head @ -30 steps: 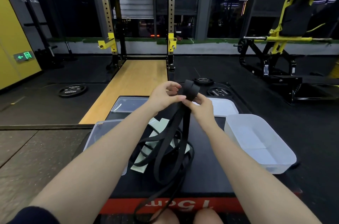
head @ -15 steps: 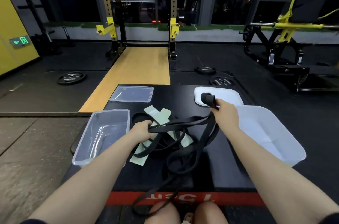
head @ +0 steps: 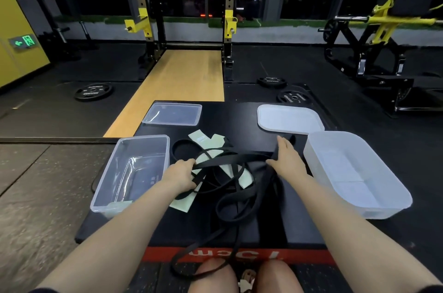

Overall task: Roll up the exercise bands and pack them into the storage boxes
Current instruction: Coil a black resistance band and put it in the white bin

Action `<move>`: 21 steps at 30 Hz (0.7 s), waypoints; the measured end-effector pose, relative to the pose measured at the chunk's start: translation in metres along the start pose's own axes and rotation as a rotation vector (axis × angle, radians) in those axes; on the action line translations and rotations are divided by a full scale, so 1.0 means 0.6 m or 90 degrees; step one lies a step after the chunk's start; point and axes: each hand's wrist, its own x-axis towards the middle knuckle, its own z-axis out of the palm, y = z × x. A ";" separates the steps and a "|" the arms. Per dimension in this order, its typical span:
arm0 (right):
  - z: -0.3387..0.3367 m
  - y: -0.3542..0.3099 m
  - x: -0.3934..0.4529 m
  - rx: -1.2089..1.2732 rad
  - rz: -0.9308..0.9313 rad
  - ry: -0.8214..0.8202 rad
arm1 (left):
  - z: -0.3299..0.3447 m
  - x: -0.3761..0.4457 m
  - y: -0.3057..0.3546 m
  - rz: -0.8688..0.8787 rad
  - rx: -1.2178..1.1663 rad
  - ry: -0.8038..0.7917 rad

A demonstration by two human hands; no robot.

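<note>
A long black exercise band (head: 231, 199) lies tangled on the black plyo platform (head: 237, 115), one loop hanging over the front edge toward my knees. My left hand (head: 181, 174) is closed on several of its strands. My right hand (head: 287, 161) lies flat, fingers stretched out, pinning the band's other end against the platform; a small rolled bit (head: 291, 140) shows just past my fingertips. Pale green bands (head: 208, 141) lie under the tangle, beside a small black loop band (head: 182, 151). A clear box (head: 143, 138) stands at the left and a white box (head: 359, 135) at the right, both without bands.
A clear lid (head: 172, 114) and a white lid (head: 287, 117) lie at the platform's far side. Weight plates (head: 93, 91) (head: 291, 96) rest on the floor beyond. A squat rack (head: 229, 21) stands over a wooden strip, and a yellow machine (head: 374, 21) at the far right.
Both hands came down from chest height to the platform and moved apart. The rolled end went right with my right hand and now sits on the platform; my left hand grasped the strands.
</note>
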 end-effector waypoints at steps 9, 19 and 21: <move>0.036 -0.061 -0.045 0.024 -0.201 -0.047 | 0.008 -0.006 0.007 0.013 0.065 0.159; -0.006 -0.114 -0.045 0.144 -0.331 0.003 | -0.047 -0.020 0.083 0.142 -0.175 0.253; -0.025 -0.107 -0.040 0.088 -0.364 -0.049 | -0.056 -0.022 0.102 0.155 -0.245 0.254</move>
